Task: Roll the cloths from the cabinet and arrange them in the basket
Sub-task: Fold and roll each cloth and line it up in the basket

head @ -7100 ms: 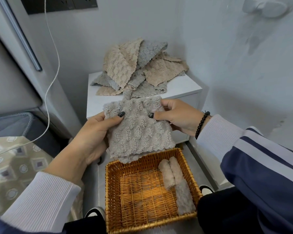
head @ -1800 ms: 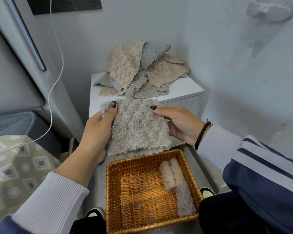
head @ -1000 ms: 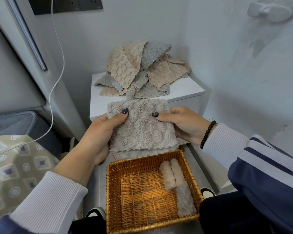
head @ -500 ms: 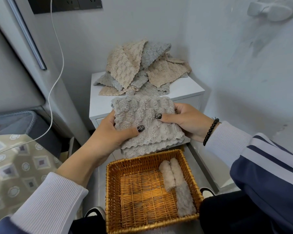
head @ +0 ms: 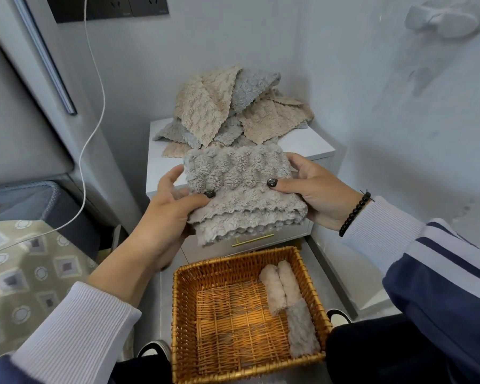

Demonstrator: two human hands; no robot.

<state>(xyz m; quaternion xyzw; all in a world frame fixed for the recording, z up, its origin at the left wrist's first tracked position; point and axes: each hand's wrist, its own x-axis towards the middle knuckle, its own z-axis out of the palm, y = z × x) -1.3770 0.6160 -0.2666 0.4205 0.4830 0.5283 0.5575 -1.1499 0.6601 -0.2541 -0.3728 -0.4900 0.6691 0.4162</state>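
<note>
Grey cloth [head: 241, 187] pinched by left hand [head: 172, 214], right hand [head: 313, 189]; no writing legible

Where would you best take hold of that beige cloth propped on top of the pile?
Probably by its raised upper corner, pinched from above and the front. The beige cloth leans tilted against the pile of cloths on the white cabinet, so that corner stands free, while its lower edge lies among the others.

Both fingers [head: 175, 176] mostly behind grey cloth [head: 241, 189], basket [head: 250, 375] btm edge cut off
</note>
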